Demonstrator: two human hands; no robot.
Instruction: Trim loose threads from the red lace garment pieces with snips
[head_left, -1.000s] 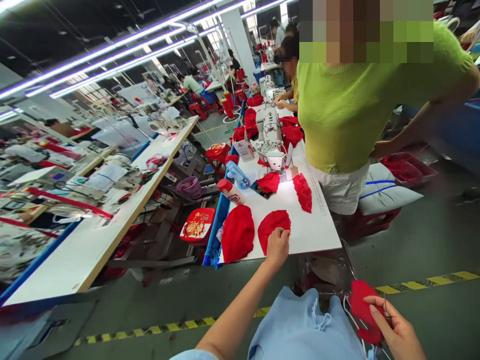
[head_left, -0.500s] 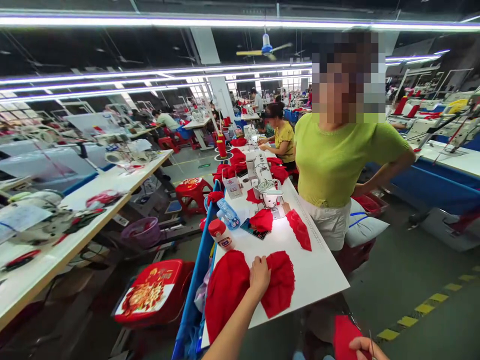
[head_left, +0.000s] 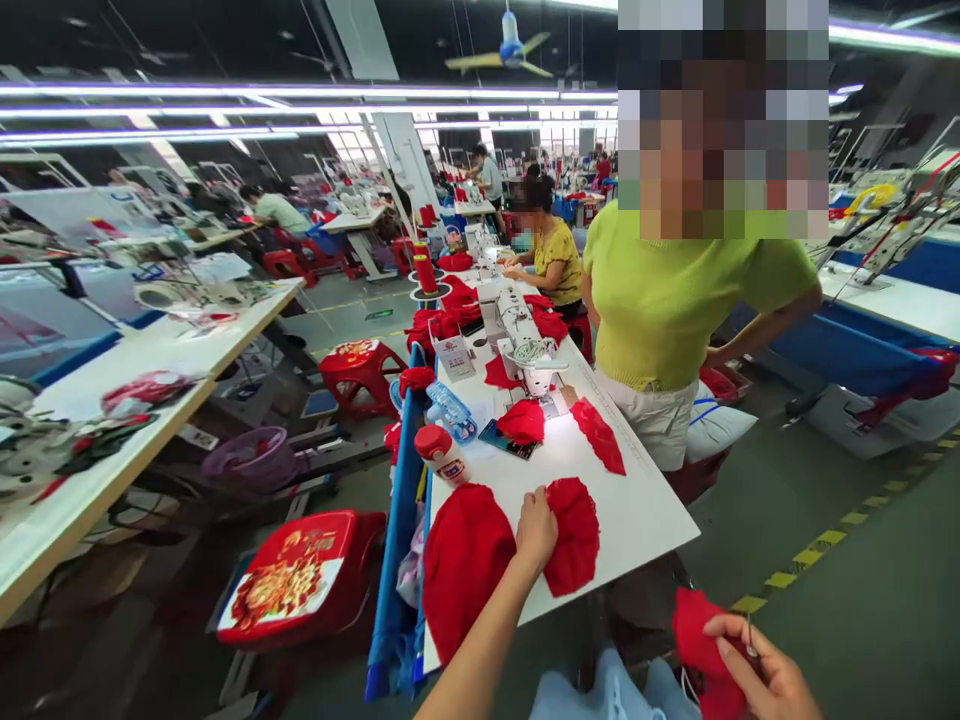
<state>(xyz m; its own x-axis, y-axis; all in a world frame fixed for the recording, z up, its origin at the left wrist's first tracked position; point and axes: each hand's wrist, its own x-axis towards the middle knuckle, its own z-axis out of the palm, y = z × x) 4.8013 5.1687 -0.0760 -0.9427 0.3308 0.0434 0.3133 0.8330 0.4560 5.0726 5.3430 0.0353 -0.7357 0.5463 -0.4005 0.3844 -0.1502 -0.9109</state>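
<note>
My left hand [head_left: 535, 531] reaches out over the white table [head_left: 645, 510] and is closed on the edge of a round red fabric piece [head_left: 574, 536]. Beside it on the left lies a larger pile of red fabric [head_left: 463, 562]. My right hand [head_left: 757, 672] is down near my lap, closed on another red fabric piece [head_left: 697, 640], with a thin metal tool sticking up between its fingers. Further up the table lie more red pieces [head_left: 598, 435], a white bottle with a red cap [head_left: 441, 453] and a sewing machine [head_left: 525, 345].
A person in a green top [head_left: 667, 300] stands at the table's right side. A red stool [head_left: 296, 575] stands to the left on the floor. Another long table [head_left: 112, 430] runs along the left. Other workers sit further back. A yellow-black line [head_left: 825, 540] marks the floor.
The camera tilted up and then slightly down. My left hand slid from the round red piece's top edge to its left edge and gripped it. My right hand still holds its red piece.
</note>
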